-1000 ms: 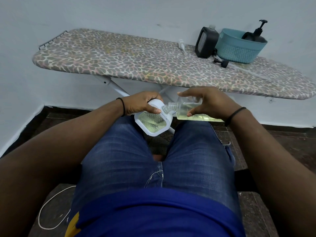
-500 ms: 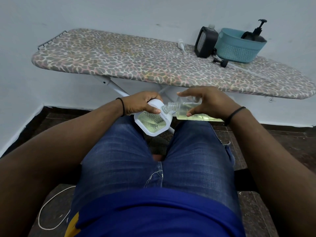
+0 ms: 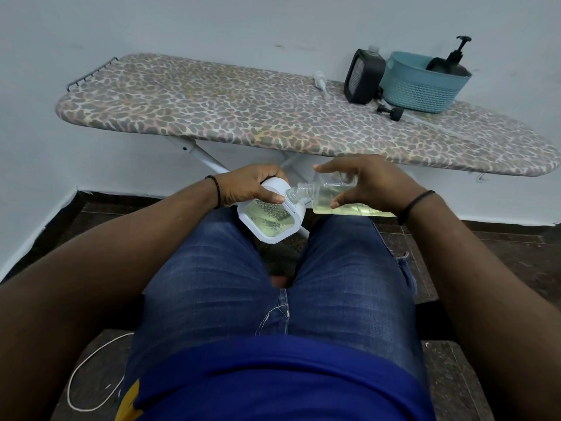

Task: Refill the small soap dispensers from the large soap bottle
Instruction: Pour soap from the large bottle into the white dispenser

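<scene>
Left grip curled round white dispenser, right grip pinching tilted clear bottle of yellowish soap

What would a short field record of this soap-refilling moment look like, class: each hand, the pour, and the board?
left hand: grips white dispenser, tilted over lap
right hand: holds clear bottle on its side
pour: bottle neck meets dispenser top; yellowish liquid in both
ironing board: black dispenser, teal basket, loose pump
</scene>
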